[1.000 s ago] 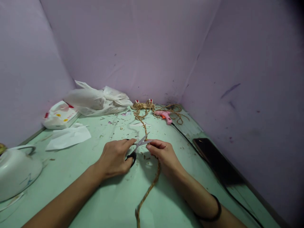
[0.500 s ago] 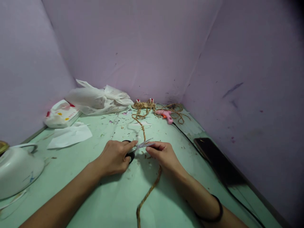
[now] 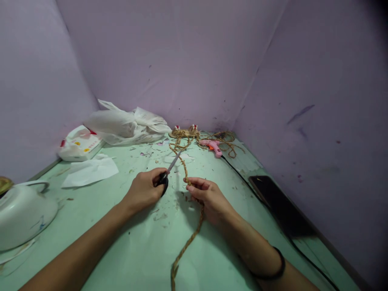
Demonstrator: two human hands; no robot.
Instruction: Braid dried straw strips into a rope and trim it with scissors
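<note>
- The left hand (image 3: 142, 192) is closed round the black handles of the scissors (image 3: 166, 173), blades shut and pointing away toward the far corner.
- The right hand (image 3: 209, 196) pinches the braided rope (image 3: 194, 230) between thumb and fingertips, just beside the scissors.
- The rope runs along the green bench (image 3: 145, 250) from the near edge through that pinch to a tangle by the pink glue gun (image 3: 211, 146).
- Likely step: trimming the rope. Next, the blades must open and come square across the held stretch.
</note>
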